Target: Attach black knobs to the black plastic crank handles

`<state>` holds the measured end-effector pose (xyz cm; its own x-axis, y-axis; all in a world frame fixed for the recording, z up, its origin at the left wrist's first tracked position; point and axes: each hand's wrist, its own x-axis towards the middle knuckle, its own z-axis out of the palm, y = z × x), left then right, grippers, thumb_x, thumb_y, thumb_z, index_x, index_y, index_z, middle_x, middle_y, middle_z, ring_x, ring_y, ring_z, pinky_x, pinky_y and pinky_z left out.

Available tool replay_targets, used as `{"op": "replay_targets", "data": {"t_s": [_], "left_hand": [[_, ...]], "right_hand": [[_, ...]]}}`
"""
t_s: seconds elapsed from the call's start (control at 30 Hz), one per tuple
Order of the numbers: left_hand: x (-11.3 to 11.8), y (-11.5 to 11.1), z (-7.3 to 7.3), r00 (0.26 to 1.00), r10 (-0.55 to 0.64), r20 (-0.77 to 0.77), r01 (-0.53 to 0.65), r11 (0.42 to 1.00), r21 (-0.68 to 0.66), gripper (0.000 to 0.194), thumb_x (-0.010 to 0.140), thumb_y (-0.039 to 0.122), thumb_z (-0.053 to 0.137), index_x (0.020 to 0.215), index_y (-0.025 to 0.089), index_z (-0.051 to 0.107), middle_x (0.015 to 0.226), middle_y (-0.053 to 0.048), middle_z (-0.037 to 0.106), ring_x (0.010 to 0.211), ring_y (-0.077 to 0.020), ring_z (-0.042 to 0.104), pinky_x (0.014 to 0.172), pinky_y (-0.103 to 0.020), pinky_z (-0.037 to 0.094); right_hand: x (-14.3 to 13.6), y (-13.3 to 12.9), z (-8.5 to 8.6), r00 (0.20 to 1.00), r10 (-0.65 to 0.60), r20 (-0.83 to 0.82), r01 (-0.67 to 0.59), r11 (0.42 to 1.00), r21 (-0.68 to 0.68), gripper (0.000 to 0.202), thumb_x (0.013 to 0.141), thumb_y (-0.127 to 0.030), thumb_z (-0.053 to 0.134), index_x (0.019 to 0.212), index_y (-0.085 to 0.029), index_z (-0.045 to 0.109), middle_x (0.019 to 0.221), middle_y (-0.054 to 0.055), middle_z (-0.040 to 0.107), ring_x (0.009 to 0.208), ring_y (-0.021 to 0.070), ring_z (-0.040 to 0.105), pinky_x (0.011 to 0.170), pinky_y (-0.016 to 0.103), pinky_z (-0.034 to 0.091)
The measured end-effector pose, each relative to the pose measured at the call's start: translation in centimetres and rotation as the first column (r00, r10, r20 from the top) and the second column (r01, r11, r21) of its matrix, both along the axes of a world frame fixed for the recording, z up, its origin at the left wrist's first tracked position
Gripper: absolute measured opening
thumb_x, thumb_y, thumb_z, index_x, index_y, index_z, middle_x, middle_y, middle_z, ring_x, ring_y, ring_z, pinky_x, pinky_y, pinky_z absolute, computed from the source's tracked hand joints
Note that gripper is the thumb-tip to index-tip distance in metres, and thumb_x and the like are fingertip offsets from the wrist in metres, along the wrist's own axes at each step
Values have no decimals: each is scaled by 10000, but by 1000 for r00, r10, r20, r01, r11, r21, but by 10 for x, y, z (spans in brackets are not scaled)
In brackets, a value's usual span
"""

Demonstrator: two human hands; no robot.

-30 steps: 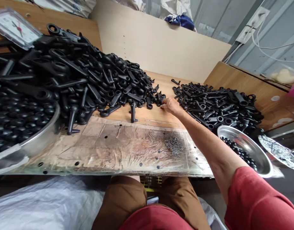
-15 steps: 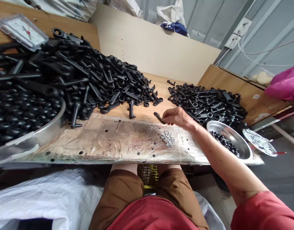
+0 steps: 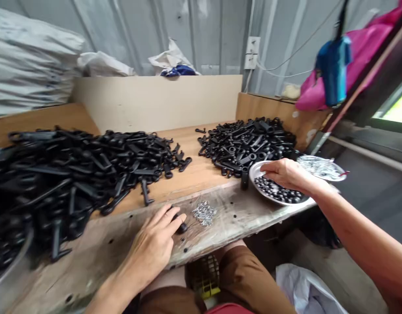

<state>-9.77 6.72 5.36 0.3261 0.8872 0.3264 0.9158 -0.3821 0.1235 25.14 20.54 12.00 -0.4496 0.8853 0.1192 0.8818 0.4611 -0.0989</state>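
Note:
My left hand (image 3: 156, 237) rests on the front of the bench, its fingers closed over a black crank handle (image 3: 181, 226) that is mostly hidden. Just to the right of those fingers lies a small heap of silver pins (image 3: 204, 213). My right hand (image 3: 284, 173) is over the near-left part of a metal bowl (image 3: 255, 169), its fingers together and pointing down at the rim. Small black balls (image 3: 277, 190) fill the bowl's bottom. Whatever the right fingertips hold, if anything, cannot be made out.
A large pile of black crank handles (image 3: 89, 165) covers the left side, beside a basin rim (image 3: 20, 257). Another pile of black parts (image 3: 249, 141) stands at the back right. A dish of silver pins (image 3: 321, 167) sits beyond the bowl. A pale board (image 3: 158, 101) closes off the back.
My right hand has left the crank handle it held and moved right to the bowl. My left hand has come into view on a crank handle. The view has turned right.

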Motion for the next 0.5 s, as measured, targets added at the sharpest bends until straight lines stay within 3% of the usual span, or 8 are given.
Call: {"op": "replay_targets", "data": {"t_s": [0.13, 0.2, 0.3, 0.37, 0.43, 0.5], "left_hand": [[9, 27, -24, 972, -59, -230, 15, 982, -189, 616, 685, 1, 303, 1199, 145, 609, 1242, -140, 609, 1187, -308, 511, 922, -497, 424], [1, 34, -24, 967, -49, -252, -2, 980, -200, 609, 700, 18, 297, 1209, 159, 601, 1183, -131, 646, 1109, -279, 572, 901, -469, 435], [-13, 39, -16, 967, 63, -247, -112, 976, -189, 515, 718, 100, 334, 1106, 172, 666, 1049, -119, 702, 992, -288, 627, 857, -451, 454], [-20, 40, -9, 976, 145, -161, -182, 952, -246, 412, 715, 193, 391, 967, 187, 718, 982, -114, 721, 934, -310, 643, 831, -443, 468], [-24, 39, -4, 970, 238, 40, -209, 913, -351, 291, 674, 297, 493, 799, 203, 738, 878, -99, 735, 849, -321, 658, 775, -412, 495], [-26, 34, -3, 864, 357, 354, -183, 879, -440, 188, 591, 347, 622, 669, 209, 721, 721, -67, 719, 719, -294, 655, 678, -358, 513]], "right_hand": [[48, 16, -13, 988, -107, 109, 119, 987, -110, 214, 677, -210, 637, 864, -262, 724, 751, 17, 689, 709, 200, 632, 585, 233, 410], [52, 21, -24, 989, -100, 106, 116, 981, -156, 240, 627, -233, 695, 862, -271, 726, 769, 12, 689, 726, 200, 629, 580, 228, 407], [46, 27, -37, 997, -61, 57, 72, 975, -212, 173, 645, -259, 683, 812, -249, 729, 734, 9, 676, 702, 182, 611, 573, 221, 395], [40, 32, -40, 999, -36, 3, 35, 970, -241, 132, 630, -229, 672, 751, -228, 726, 670, -8, 651, 664, 162, 592, 564, 209, 384], [36, 37, -40, 998, -26, -64, 8, 964, -266, 125, 593, -184, 667, 705, -210, 718, 613, -29, 620, 625, 144, 570, 545, 197, 369], [35, 39, -37, 990, -38, -139, -3, 959, -283, 115, 572, -148, 651, 661, -194, 707, 561, -43, 585, 587, 132, 545, 521, 195, 353]]}}
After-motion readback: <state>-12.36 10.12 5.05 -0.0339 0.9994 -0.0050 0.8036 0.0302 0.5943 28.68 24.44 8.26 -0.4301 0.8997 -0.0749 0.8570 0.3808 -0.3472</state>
